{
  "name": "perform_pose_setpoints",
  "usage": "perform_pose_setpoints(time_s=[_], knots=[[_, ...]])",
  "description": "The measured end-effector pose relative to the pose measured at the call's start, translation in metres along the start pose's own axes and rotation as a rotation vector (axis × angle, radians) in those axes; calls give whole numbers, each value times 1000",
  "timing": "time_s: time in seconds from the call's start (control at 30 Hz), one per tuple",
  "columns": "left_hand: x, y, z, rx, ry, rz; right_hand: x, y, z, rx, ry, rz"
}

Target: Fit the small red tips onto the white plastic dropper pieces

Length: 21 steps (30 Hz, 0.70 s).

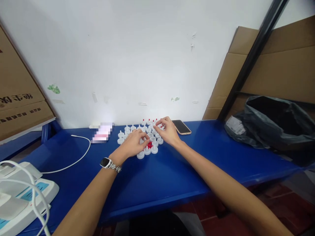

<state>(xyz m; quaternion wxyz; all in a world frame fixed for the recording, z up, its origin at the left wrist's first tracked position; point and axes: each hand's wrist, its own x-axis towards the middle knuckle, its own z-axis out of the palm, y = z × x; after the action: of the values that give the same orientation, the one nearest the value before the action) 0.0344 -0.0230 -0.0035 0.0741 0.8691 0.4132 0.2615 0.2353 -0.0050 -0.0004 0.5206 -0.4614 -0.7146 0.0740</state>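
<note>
Several white plastic nozzle caps (pixel 154 150) stand upright, close together, on the blue table. Those in the back row carry small red tips (pixel 149 120) on their spouts. A little pile of loose red tips (pixel 150 145) lies among the front caps. My left hand (pixel 135 143), with a watch on its wrist, is over the front of the group; its fingers are bent together beside the red pile, and what they pinch is hidden. At the back right of the caps, my right hand (pixel 167 130) has thumb and forefinger drawn together, holding something too small to make out.
Behind the right hand lies a phone (pixel 181 127). Left of the caps are a pixelated item (pixel 102 132) and a white cable (pixel 85 154). White devices (pixel 49 193) with cables occupy the near left. A dark plastic bag (pixel 273 127) and cardboard (pixel 290 68) stand right.
</note>
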Motion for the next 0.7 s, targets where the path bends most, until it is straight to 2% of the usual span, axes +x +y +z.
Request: perform_pose_setpoints(time_s=[0.2, 0.37, 0.5, 0.7], knots=[[1, 3, -5, -20, 6, -41, 42, 25, 26, -48, -159, 31], [1, -2, -5, 22, -20, -51, 82, 32, 60, -429, -317, 73], [1, -7, -3, 23, -18, -66, 92, 33, 79, -661, -457, 121], [1, -13, 0, 15, 8, -74, 99, 41, 85, -709, -493, 134]])
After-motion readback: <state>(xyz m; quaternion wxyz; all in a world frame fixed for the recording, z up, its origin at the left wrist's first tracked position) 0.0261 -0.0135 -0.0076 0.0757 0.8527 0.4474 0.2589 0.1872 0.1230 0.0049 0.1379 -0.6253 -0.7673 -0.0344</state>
